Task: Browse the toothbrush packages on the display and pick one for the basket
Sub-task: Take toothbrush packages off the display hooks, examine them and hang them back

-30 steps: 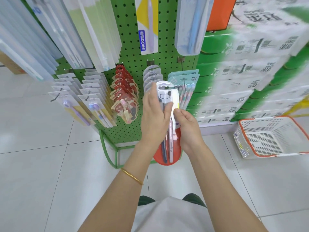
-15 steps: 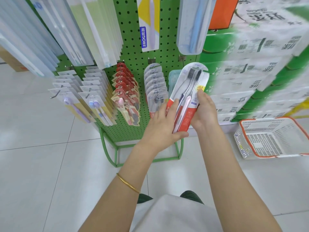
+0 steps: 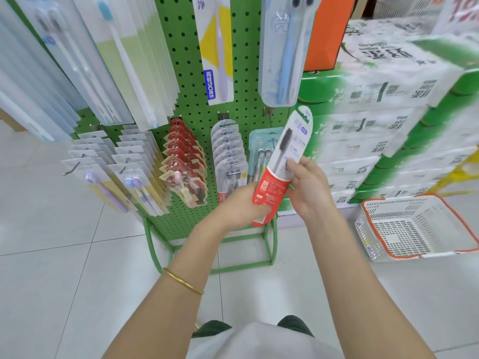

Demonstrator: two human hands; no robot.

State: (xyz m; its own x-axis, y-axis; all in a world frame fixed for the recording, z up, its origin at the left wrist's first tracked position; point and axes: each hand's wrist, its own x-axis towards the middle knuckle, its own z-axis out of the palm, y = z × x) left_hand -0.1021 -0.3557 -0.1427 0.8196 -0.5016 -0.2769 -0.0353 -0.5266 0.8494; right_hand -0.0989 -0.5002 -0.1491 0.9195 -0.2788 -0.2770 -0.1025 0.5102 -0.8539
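Now holding toothbrush package (image 3: 282, 164) up in front of green pegboard display (image 3: 186, 73), top tilted to the right. Left hand (image 3: 243, 206) grip: curled round the red lower end. Right hand (image 3: 308, 187) grip: pinching the right edge at mid-height, thumb on the face. Gold bracelet (image 3: 182, 281) on left wrist.

Standing over pale tiled floor (image 3: 64, 268), with display frame resting on it. Behind the package: teal pack (image 3: 261, 137) on its hook, grey-topped row (image 3: 228, 151) just beside, red packs (image 3: 186, 161) further left. Right of display: stacked green-and-white packs (image 3: 375, 120), with orange box (image 3: 326, 35) above.

White basket (image 3: 427, 254) with orange rim, down on the floor at right, well apart from the package. Mesh bottom in view.

Versus half a second back: turned from face-on with two brushes showing to the printed red panel and one dark brush head. Left grip changed from flat against the front to wrapped round the bottom end. Basket in the same spot.
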